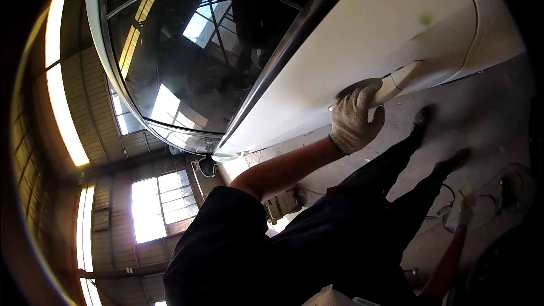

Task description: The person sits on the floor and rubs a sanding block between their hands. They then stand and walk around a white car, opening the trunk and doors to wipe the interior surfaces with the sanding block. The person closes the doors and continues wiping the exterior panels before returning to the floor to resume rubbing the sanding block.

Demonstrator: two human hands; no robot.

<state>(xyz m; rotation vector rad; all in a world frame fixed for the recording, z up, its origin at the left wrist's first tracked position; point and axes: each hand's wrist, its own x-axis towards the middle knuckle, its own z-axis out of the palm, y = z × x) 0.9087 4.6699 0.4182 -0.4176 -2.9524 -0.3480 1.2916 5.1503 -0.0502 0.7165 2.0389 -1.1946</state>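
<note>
My left hand [356,118], in a pale knit work glove, is at the handle [391,86] of a white car door [362,39]. Its fingers curl over the handle into the dark recess behind it, and the thumb stands apart. Above the handle the door panel bears a yellow-green smudge [426,18]. Down at the lower right, away from the car, my right hand [464,216] appears gloved too and is closed on a pale yellowish flat piece [466,197]. Shade and distance hide what that piece is exactly.
The car's dark side window [198,51] reflects the roof lights, and a side mirror [207,166] juts out beyond it. Hoses or cables [488,198] lie on the concrete floor [391,130] near my right hand. A wall with bright windows [164,204] stands at the left.
</note>
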